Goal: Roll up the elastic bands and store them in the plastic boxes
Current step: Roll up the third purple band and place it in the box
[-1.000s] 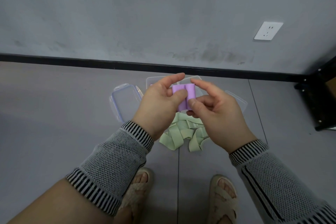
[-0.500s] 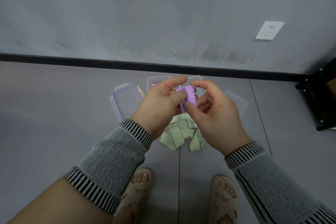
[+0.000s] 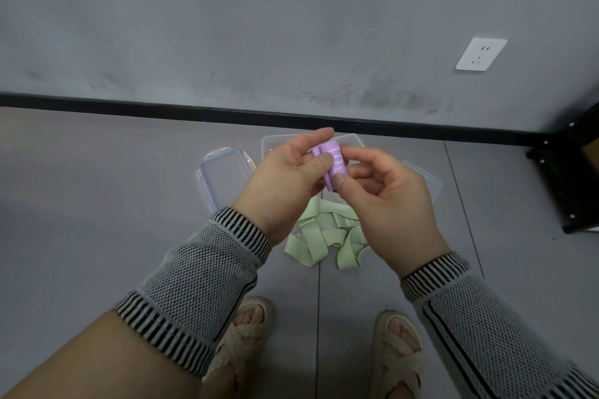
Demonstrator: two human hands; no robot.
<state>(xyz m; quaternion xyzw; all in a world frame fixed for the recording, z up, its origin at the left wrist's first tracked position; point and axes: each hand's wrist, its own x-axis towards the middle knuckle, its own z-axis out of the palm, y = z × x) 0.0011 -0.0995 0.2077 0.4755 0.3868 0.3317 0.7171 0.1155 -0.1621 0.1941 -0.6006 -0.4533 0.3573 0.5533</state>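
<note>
- The person's left hand [image 3: 285, 178] and right hand [image 3: 385, 201] are meeting at the centre of the frame, above the floor [image 3: 97, 204].
- Both hands are holding a purple elastic band [image 3: 332, 165], which is showing as a short, tight roll standing roughly upright between them.
- The left grip is pinching the roll: the thumb is pressing its near face while the forefinger is reaching over its top.
- The right grip is pinching the same roll too, with the thumb tip pressing its lower end and the curled fingers lying behind it.
- A loose heap of pale green elastic bands [image 3: 324, 233] is lying on the floor just below the hands, in the lower centre of the frame.
- A clear plastic lid with a bluish rim [image 3: 223, 178] is lying on the floor to the left of the hands.
- Clear plastic boxes [image 3: 275, 142] are sitting behind the hands, partly hidden by them; another clear piece [image 3: 428, 181] is showing to the right of the right hand.
- Two feet in woven sandals [image 3: 398, 356] are standing at the bottom of the frame.
- A white wall socket [image 3: 480, 54] is sitting in the upper right of the frame.
</note>
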